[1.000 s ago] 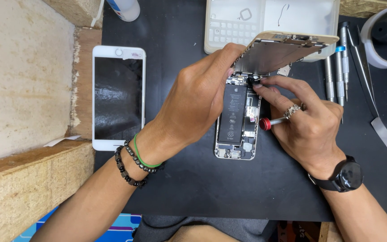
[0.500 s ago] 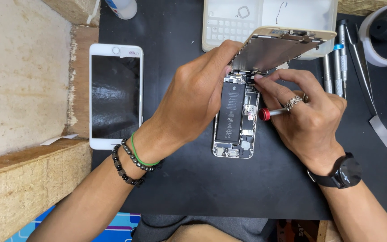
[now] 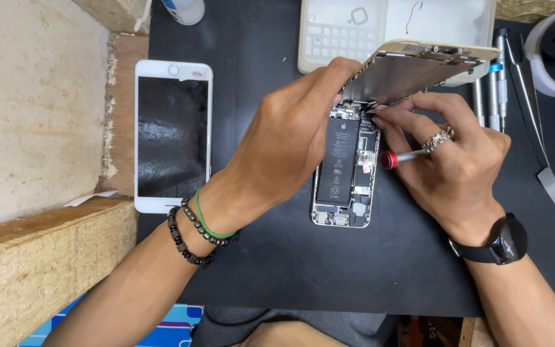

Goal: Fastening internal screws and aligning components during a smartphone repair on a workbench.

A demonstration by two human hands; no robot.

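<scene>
Near the middle of the black desk (image 3: pixel 277 270) lay an opened phone (image 3: pixel 347 168), its battery exposed. The left hand (image 3: pixel 284 141) gripped the lifted screen panel (image 3: pixel 412 72), tilted up over the phone's far end. The right hand (image 3: pixel 457 173) pinched a red-capped screwdriver (image 3: pixel 398 157), its tip at the phone's top. A white phone (image 3: pixel 173 136) lay face up near the left edge, and spare screwdrivers (image 3: pixel 489 90) lay toward the far right corner.

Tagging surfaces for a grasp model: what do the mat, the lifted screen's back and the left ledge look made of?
Mat: matte black, no glare, probably rubber or silicone. Lifted screen back: bare grey metal plate, dull brushed sheen. Left ledge: raw chipboard, coarse flakes visible along its edge.
</scene>
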